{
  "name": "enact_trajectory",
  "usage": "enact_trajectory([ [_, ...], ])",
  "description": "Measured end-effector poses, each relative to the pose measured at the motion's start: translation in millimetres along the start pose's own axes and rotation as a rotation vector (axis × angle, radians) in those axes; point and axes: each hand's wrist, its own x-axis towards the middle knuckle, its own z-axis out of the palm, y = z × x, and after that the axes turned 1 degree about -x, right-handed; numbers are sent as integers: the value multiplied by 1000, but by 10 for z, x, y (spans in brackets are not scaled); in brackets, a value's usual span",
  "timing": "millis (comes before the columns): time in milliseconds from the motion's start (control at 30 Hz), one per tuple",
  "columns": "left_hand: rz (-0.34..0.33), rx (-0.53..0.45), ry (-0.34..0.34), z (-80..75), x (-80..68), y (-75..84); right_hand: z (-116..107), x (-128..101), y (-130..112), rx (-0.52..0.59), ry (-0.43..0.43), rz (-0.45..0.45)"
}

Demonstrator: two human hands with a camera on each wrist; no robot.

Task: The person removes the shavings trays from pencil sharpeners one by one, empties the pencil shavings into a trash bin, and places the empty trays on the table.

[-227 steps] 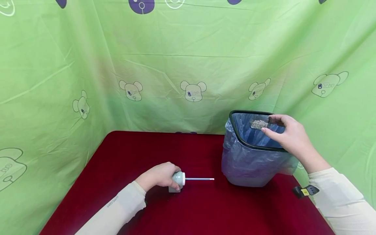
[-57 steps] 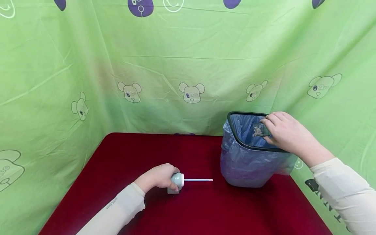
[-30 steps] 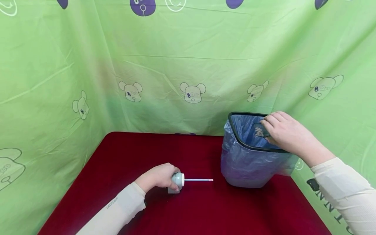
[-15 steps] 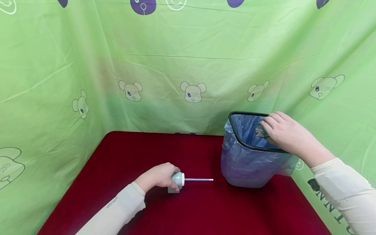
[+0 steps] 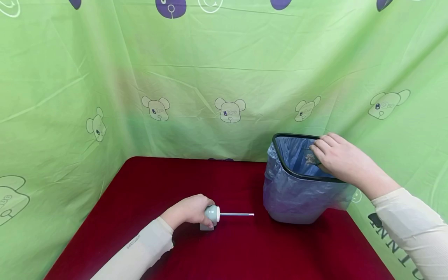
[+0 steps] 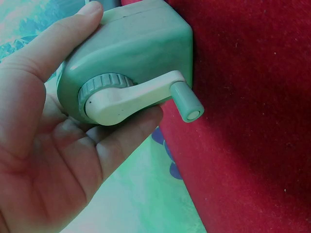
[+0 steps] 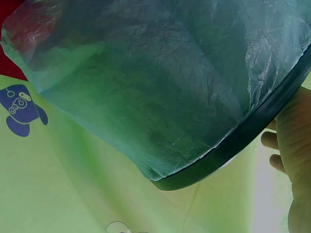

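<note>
I find the left hand [image 5: 189, 210] wrapped around the green pencil sharpener [image 5: 210, 217] on the red table [image 5: 245, 249], fingers [image 6: 116, 145] curled under its body. A pencil [image 5: 236, 214] projects from it. The right hand [image 5: 341, 159] pinches a small dark shavings drawer [image 5: 309, 155] over the bin [image 5: 301, 179], tipped inward. I judge the drawer light, rigid and slippery, best held by its side walls. The left wrist view alone shows the crank handle [image 6: 146, 94]; the right wrist view shows only the bin liner [image 7: 155, 82] and rim, the drawer hidden.
</note>
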Motion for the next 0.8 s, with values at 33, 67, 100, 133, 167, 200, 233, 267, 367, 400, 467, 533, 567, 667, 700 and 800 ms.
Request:
enact_trajectory([
  [33,0,1,0,1,-1,0,0,2,0,0,2,-2],
  [67,0,1,1,1,-2,1,0,4,1,1,3,-4],
  [100,0,2,1,1,-2,-1,0,4,0,1,5,-7],
  [133,1,2,2,2,-3,-2,-1,7,1,0,6,-9],
  [167,2,3,4,4,-2,-4,-3,8,2,1,7,-10],
  [200,3,3,5,4,-3,-5,-4,11,3,0,8,-12],
  [233,4,2,6,4,-3,-6,-5,13,4,-4,11,-14],
  [267,5,0,7,5,-3,-7,-4,15,5,-7,14,-16],
  [367,2,-5,8,7,-7,-6,0,17,7,-18,24,-21],
  [400,1,-6,7,7,-9,-5,1,16,7,-22,26,-21],
  [467,1,-7,5,6,-12,-4,3,16,8,-27,29,-21],
  [533,4,-5,5,3,-13,-3,3,16,7,-31,31,-21],
  [567,6,-4,6,-1,-14,-1,3,17,8,-33,31,-22],
  [667,7,-10,6,-10,-17,4,0,18,8,-35,30,-26],
  [700,7,-12,5,-13,-18,6,-1,18,8,-35,28,-29],
  [800,7,-19,4,-21,-21,11,-3,13,11,-33,22,-36],
])
